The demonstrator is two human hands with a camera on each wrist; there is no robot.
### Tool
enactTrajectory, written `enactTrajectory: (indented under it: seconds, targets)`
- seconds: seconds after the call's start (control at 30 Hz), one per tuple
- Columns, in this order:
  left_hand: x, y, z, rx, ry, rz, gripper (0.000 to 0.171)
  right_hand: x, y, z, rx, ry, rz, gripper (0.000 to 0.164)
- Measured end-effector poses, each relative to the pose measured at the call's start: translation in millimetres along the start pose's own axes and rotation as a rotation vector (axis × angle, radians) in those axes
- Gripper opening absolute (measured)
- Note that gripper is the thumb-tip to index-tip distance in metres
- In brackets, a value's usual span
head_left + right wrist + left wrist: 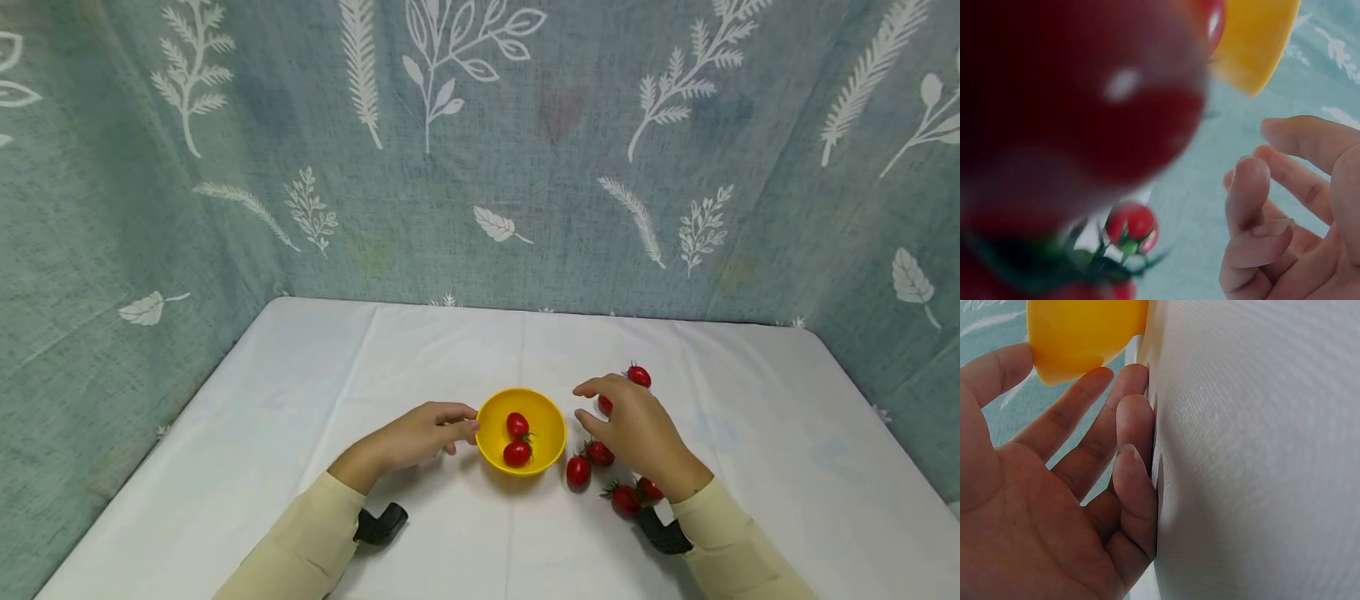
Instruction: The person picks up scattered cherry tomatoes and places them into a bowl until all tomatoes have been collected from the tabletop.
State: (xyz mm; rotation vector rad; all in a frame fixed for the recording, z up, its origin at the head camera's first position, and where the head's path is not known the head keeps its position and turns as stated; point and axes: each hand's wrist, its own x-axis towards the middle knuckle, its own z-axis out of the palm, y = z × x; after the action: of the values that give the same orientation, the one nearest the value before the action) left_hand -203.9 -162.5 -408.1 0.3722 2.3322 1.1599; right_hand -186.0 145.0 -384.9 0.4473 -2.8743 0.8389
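A yellow bowl stands on the white table with two small red tomatoes inside. At its left side is my left hand, the thumb and index fingertips against the bowl and the other fingers fanned along the tabletop, as the left wrist view shows. Right of the bowl, my right hand hovers with thumb and index finger apart and nothing between them. Several more red tomatoes with green stems lie around and below it, among them one tomato near the bowl and another tomato beyond the fingers, one partly covered.
The white tablecloth covers a table with rounded far corners. A grey-green curtain with white leaf prints encloses the back and sides. A black device sits at the left wrist, and another black device at the right.
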Motion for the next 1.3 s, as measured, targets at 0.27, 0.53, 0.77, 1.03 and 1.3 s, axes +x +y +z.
enactTrajectory:
  seconds: [0.27,0.53,0.77,1.03,1.3]
  targets:
    - [-0.7,-0.8,0.1,-0.002,0.0,0.0,0.04,4.1,22.0,-3.0,-0.076,-0.003,0.059,0.033]
    - [0.5,-2.1,-0.3,0.001,0.003,-0.001,0.04,6.5,32.9,-5.2,-0.105,-0.048,0.105,0.034]
    - [0.5,-1.5,-0.4,0.004,0.007,0.004,0.04,8.1,42.4,-2.7,-0.116,-0.076,0.11,0.034]
    - [1.5,-2.4,0.5,-0.012,0.003,0.004,0.039,7.6,45.9,-1.6,-0.099,-0.093,0.139,0.035]
    - [1.8,-0.7,-0.1,-0.004,0.005,0.006,0.038,8.0,44.5,-3.4,-0.086,-0.127,0.17,0.035]
